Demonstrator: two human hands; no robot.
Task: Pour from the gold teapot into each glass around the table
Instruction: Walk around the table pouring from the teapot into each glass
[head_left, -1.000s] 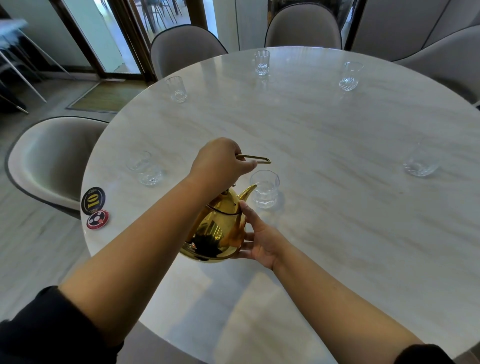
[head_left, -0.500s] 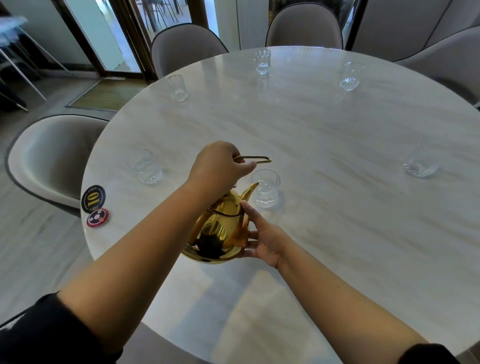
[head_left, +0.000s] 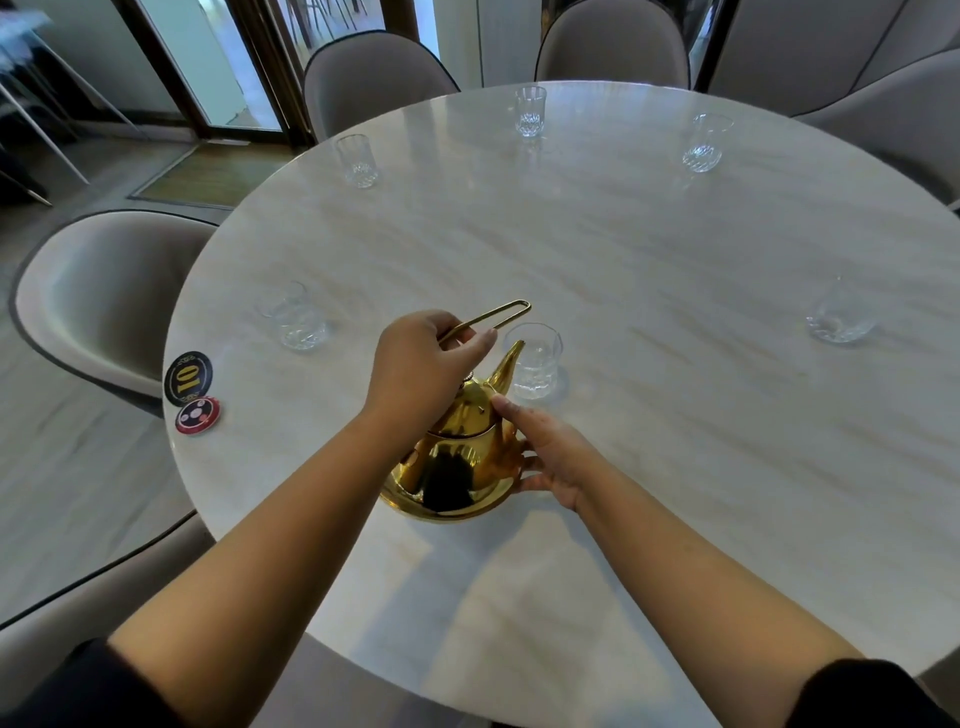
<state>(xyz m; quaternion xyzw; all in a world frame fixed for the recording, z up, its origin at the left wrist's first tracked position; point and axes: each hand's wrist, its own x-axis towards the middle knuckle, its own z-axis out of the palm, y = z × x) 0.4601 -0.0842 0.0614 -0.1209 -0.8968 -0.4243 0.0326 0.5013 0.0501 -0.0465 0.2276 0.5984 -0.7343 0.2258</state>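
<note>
The gold teapot (head_left: 457, 467) is near the front of the round marble table (head_left: 649, 291). My left hand (head_left: 421, 364) grips its thin looped handle from above. My right hand (head_left: 550, 447) rests against the pot's right side, fingers spread on the body. The spout points up and away, its tip at the rim of the nearest clear glass (head_left: 535, 358). Other clear glasses stand around the table: one at the left (head_left: 296, 322), one at the far left (head_left: 357, 161), one at the back (head_left: 530, 111), one at the far right (head_left: 704, 143), one at the right (head_left: 839, 317).
Two round badges, a black one (head_left: 188, 378) marked 10 and a red one (head_left: 197, 414), lie at the table's left edge. Grey chairs ring the table: one at the left (head_left: 98, 296), others at the back (head_left: 374, 78) (head_left: 613, 44). A glass door is at the upper left.
The teapot has tipped back toward upright and sits lower, its spout lifting off the pouring angle at the nearest glass. Both hands keep their hold.
</note>
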